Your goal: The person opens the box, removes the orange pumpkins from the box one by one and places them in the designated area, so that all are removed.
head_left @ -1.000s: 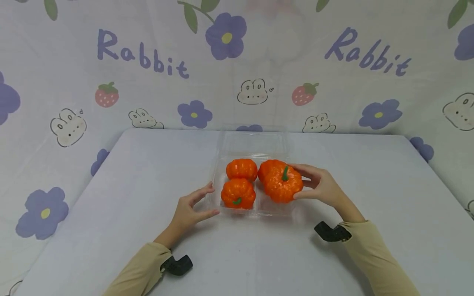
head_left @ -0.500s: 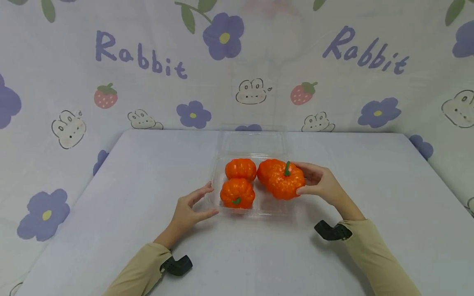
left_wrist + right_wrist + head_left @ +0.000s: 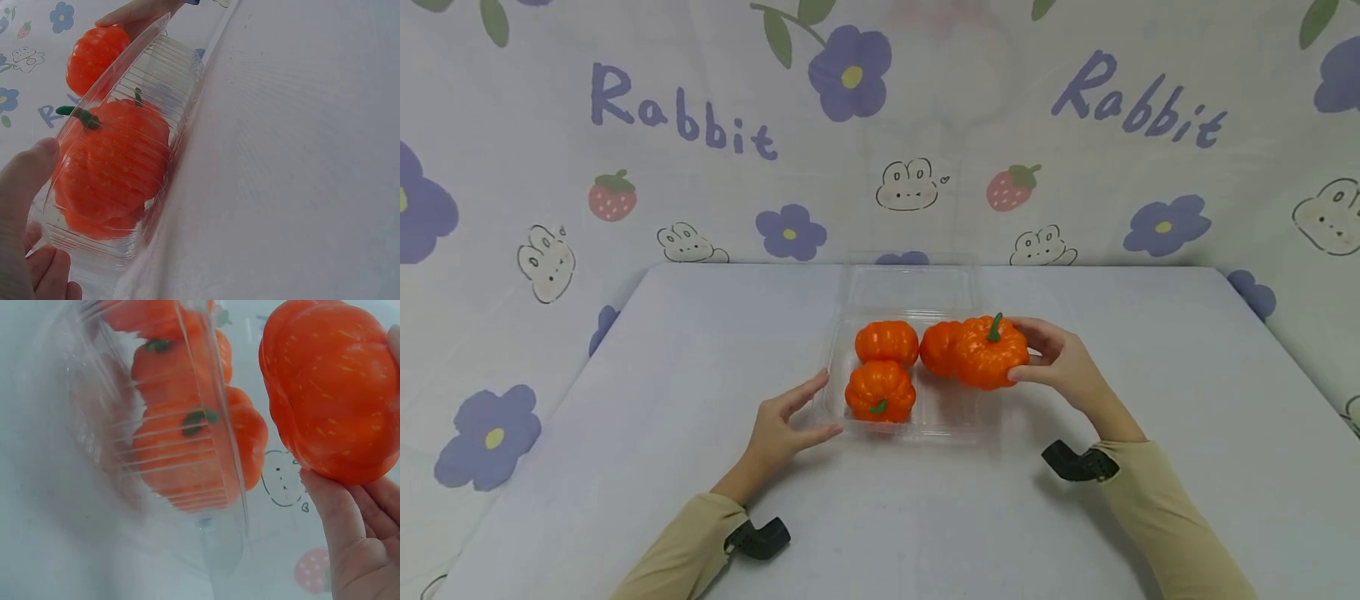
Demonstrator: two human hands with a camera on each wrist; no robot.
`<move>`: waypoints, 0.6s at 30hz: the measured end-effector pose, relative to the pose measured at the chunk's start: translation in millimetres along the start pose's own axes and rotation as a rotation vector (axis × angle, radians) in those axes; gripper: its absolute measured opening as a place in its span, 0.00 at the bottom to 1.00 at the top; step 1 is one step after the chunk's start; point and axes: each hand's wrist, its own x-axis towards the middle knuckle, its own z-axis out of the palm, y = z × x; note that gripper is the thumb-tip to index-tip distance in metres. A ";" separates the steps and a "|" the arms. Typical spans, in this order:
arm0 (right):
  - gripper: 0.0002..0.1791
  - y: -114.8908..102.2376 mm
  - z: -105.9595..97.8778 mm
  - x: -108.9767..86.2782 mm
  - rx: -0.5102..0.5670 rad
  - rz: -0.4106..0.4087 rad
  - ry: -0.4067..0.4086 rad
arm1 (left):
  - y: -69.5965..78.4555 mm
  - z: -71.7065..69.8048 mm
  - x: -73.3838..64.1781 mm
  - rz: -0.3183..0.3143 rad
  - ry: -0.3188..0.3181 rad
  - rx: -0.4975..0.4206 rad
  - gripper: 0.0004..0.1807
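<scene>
A clear plastic clamshell box [image 3: 951,417] lies with its lid [image 3: 912,289] folded back. Inside sit a back-left orange pumpkin [image 3: 887,342], a front-left pumpkin [image 3: 880,392] with a green stem, and a back-right pumpkin [image 3: 937,348]. My right hand [image 3: 1063,364] grips another small pumpkin [image 3: 991,354] by its right side, stem up. It is raised at the box's right side and partly covers the back-right one. My left hand [image 3: 781,425], thumb and fingers spread, touches the box's left edge; in the left wrist view the thumb [image 3: 40,159] lies along the rim.
The box stands on a white tabletop [image 3: 880,517]. Behind it hangs a cloth [image 3: 715,192] printed with rabbits, flowers and strawberries. Black wrist cameras stick out from the left sleeve [image 3: 685,542] and the right sleeve [image 3: 1165,517].
My right hand has moved the gripped pumpkin right and slightly away from me, uncovering the box's front-right part. My left hand has stayed in place at the box's left edge.
</scene>
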 end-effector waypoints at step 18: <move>0.29 1.9 -18.8 -2.4 -0.086 0.048 0.152 | 1.2 0.6 0.8 0.030 0.023 0.047 0.32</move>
